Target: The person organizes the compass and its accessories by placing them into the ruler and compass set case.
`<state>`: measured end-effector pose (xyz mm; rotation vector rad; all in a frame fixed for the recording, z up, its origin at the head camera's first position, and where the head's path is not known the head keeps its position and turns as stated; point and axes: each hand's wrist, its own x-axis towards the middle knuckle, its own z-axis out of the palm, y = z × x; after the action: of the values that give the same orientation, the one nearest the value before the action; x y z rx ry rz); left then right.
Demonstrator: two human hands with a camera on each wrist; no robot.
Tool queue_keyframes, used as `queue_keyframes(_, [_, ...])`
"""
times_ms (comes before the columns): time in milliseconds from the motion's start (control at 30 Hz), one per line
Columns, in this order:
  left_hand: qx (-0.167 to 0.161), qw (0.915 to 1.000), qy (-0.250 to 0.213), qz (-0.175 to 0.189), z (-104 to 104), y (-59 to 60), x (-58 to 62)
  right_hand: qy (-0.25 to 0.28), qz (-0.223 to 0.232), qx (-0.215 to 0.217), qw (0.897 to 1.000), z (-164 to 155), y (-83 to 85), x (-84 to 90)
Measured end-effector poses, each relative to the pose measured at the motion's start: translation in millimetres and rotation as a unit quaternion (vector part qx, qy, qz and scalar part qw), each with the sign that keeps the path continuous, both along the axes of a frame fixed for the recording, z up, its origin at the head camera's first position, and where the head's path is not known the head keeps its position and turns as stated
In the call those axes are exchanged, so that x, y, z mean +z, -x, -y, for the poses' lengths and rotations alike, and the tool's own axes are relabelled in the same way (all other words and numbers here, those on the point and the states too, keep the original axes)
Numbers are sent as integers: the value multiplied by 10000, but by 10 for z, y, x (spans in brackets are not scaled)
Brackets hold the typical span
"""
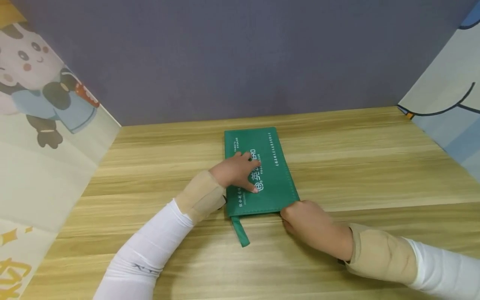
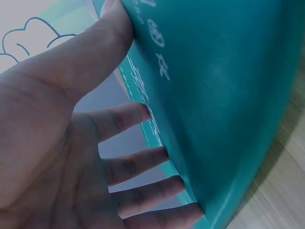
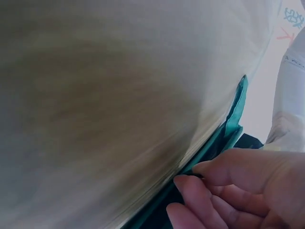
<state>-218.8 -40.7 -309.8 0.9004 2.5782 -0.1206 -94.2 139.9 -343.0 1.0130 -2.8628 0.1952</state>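
Observation:
A flat green pouch (image 1: 258, 200) with white printed lettering lies on the wooden table. Its short green strap (image 1: 240, 231) sticks out from the near left corner. My left hand (image 1: 237, 171) rests on the pouch's left half, fingers spread and fingertips on the cover; the left wrist view shows the thumb and fingers pressing the green surface (image 2: 228, 95). At the near right corner, my right hand (image 1: 313, 227) has its fingers curled. In the right wrist view, thumb and forefinger pinch at the pouch's edge (image 3: 157, 202); the exact spot between the fingertips is hidden.
The wooden table (image 1: 168, 154) reaches back to a grey-blue panel (image 1: 255, 58). Side walls with cartoon prints (image 1: 48, 96) stand at left and right. White sleeves (image 1: 138, 254) and beige wrist wraps (image 1: 384, 252) cover both forearms.

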Motion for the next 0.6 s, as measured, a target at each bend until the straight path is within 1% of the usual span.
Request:
queue_keyframes(67, [-34, 10000, -8, -29, -8, 5, -6, 0, 70, 43, 10000, 38, 7, 11])
queue_keyframes(300, [-74, 9999, -30, -100, 15, 14, -31, 146, 602, 203, 9979, 208, 39, 58])
queue_keyframes(400, [-85, 9999, -95, -96, 8, 12, -29, 167, 673, 282, 9972, 294, 49, 67])
queue_keyframes(600, [-22, 9999, -132, -82, 1, -2, -17, 123, 675, 472, 9965, 509, 75, 62])
